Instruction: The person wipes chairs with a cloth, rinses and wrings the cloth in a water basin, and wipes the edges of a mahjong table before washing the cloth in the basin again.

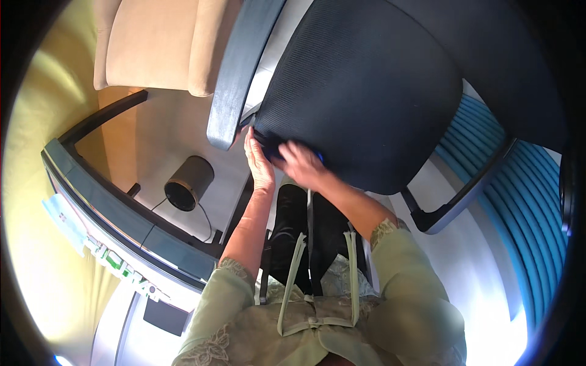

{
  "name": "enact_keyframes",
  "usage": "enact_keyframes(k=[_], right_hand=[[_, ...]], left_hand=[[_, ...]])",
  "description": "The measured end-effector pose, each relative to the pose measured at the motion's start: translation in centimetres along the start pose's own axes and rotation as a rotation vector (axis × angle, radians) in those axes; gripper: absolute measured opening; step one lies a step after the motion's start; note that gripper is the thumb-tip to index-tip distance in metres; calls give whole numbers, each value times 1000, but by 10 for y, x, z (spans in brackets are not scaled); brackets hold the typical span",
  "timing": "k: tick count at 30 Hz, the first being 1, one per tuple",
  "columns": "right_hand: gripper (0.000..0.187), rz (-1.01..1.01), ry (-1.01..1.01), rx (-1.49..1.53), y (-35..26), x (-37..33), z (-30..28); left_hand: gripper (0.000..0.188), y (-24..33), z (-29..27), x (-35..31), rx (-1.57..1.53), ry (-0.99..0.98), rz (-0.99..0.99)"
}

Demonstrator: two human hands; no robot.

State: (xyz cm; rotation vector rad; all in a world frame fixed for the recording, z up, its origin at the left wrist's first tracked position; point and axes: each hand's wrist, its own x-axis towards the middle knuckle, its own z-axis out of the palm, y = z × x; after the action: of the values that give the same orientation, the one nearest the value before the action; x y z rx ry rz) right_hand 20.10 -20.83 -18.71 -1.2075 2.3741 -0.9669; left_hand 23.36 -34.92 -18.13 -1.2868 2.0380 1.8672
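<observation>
A black office chair (366, 91) with a ribbed fabric seat fills the upper middle. At the seat's near left corner, my left hand (260, 163) lies along the edge with its fingers stretched and pressed against it. Close beside it, my right hand (303, 166) is over the seat's front edge, its fingers smeared by motion. A small bit of something blue (320, 157) shows by the right hand; its kind cannot be made out. The chair's dark armrest (235, 79) rises just beyond my left fingertips.
A beige padded seat (152, 43) stands at the upper left. On the floor to the left is a dark cylindrical bin-like object (189, 182) near a thin cable. A dark-edged desk (122, 207) runs along the left. Blue ribbed fabric (500, 183) hangs at the right.
</observation>
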Motion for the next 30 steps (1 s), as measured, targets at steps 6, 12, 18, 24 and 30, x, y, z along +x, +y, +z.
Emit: enact_keyframes(k=[6, 12, 18, 24, 30], right_hand=[[20, 617, -268, 264, 43, -65, -91], [23, 556, 695, -585, 229, -24, -222], [22, 450, 671, -357, 134, -32, -119], [40, 602, 271, 70, 4, -108, -62], [25, 354, 687, 167, 18, 12, -182]], left_hand=[[62, 4, 28, -24, 698, 18, 300], [69, 2, 39, -21, 840, 41, 410], [69, 2, 34, -20, 720, -34, 354], [79, 44, 27, -30, 882, -147, 394], [59, 153, 8, -53, 751, -116, 987]])
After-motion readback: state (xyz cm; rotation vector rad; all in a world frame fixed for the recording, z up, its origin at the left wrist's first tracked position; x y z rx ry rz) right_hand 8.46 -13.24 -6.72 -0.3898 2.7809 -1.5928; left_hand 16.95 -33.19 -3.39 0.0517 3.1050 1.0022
